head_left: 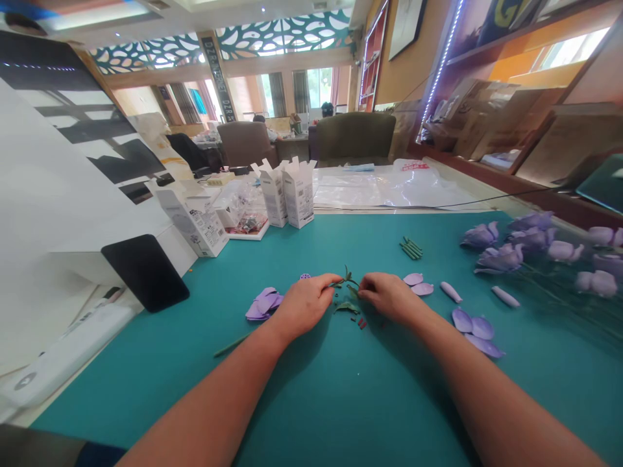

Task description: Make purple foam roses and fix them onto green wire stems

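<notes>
forearms [238, 383] are lying closest in the head view; the left hand [307, 299] and right hand [387, 296] are pinching a green sprig [347, 277] between them, its length running roughly crosswise, neither hand nearer; purple petals [265, 303] are flanking both, bare teal mat [360, 402] spreading nearside.

Left forearm [231, 386] is angled toward 2 o'clock, right forearm [474, 366] toward 10; both are bared. Left hand [307, 298] is held back-up, thumb and index pinched, fingertips [335, 280] pointed to 3 o'clock. Right hand [383, 292] is placed near it at its 3 o'clock, not touching, fingers curled, tips pinched and turned toward 9.
</notes>
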Demonstrator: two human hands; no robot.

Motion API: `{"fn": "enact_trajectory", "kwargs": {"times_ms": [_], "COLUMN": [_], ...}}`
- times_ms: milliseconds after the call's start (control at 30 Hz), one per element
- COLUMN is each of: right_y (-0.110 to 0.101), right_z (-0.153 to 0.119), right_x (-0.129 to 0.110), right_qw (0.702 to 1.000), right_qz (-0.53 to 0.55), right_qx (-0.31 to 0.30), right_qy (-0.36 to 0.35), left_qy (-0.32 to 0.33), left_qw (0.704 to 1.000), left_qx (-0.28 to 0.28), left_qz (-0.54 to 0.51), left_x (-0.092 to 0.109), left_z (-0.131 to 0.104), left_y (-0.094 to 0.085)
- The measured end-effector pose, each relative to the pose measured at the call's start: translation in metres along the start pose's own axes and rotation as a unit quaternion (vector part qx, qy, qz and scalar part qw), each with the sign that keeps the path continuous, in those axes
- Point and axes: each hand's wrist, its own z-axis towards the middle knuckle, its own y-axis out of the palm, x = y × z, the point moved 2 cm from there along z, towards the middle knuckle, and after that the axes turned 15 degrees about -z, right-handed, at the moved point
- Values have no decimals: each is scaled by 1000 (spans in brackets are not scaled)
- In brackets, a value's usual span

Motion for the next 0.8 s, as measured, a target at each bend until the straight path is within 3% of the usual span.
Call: {"fn": "enact_trajectory", "kwargs": {"times_ms": [267, 533, 800], "right_y": [-7, -15, -10], "right_z": [1, -8, -10], "right_x": [18, 20, 14], "right_qw": [998, 997, 995], "right_qz": [-36, -74, -76], "right_qx": [46, -34, -59], "right_qy": [12, 10, -34], "left_qy": [2, 2, 1], "left_qw": [1000, 1000, 1000], "left_qx": [1, 2, -9], "left_qz": [2, 6, 12], "left_x": [-4, -5, -2], "left_z": [0, 0, -1], "left_y": [2, 3, 4]}}
